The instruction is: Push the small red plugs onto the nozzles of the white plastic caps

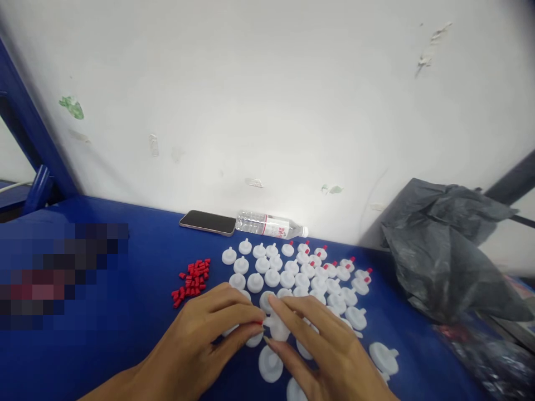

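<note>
My left hand (203, 331) is closed, with a small red cap (259, 322) pinched between thumb and fingertips. Facing it, my right hand (324, 340) grips a white round plastic piece (279, 331) by its sides. The nozzle of that piece points left at the red cap; whether they touch I cannot tell. Many similar white discs (254, 283) lie about both hands, some hidden beneath them. Towards the back right, several discs carry red caps on their nozzles (368, 271). Left of the discs is a loose heap of red caps (195, 281).
Along the white wall (251, 111) lie a phone (208, 221) and a transparent water bottle (271, 225) on its side. A dark grey plastic bag (443, 245) stands at the right of the blue tabletop (125, 267). A pixelated patch covers the left side.
</note>
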A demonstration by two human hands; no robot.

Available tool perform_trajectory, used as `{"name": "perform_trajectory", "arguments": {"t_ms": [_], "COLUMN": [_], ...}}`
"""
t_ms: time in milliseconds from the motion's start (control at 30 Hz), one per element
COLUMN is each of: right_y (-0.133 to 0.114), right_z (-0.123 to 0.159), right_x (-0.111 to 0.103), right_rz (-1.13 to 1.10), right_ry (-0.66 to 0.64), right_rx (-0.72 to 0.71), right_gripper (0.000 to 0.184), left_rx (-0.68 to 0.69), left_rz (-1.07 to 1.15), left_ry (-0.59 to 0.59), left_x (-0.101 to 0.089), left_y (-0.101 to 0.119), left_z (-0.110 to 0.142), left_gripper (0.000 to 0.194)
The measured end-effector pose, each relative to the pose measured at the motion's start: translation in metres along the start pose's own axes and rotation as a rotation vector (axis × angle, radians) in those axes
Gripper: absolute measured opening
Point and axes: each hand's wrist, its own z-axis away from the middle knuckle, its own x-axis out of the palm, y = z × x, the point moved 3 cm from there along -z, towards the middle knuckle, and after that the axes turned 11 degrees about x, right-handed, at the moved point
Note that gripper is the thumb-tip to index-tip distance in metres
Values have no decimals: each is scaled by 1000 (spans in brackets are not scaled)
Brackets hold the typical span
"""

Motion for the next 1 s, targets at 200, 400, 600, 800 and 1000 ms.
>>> {"name": "perform_trajectory", "arguments": {"t_ms": [200,400,600,800,1000], "right_y": [-6,-12,-14,25,120], "right_z": [3,9,0,-17,-12], "right_x": [-2,1,-5,-43,-75], "right_rz": [16,213,58,88,163], "right_ry": [-18,-12,-41,132,104], "right_rx": [-33,-172,-62,69,470], "right_gripper": [65,60,55,27,17], "left_rx": [99,67,-29,-161,-305], "left_rz": [-118,-27,16,-125,-338], "left_ry": [-95,-118,-219,-342,-722], "left_x": [2,-4,-4,-19,-33], "left_y": [4,14,18,-20,-60], "left_z": [1,-4,-7,-8,-3], "left_gripper": [35,39,32,36,32]}}
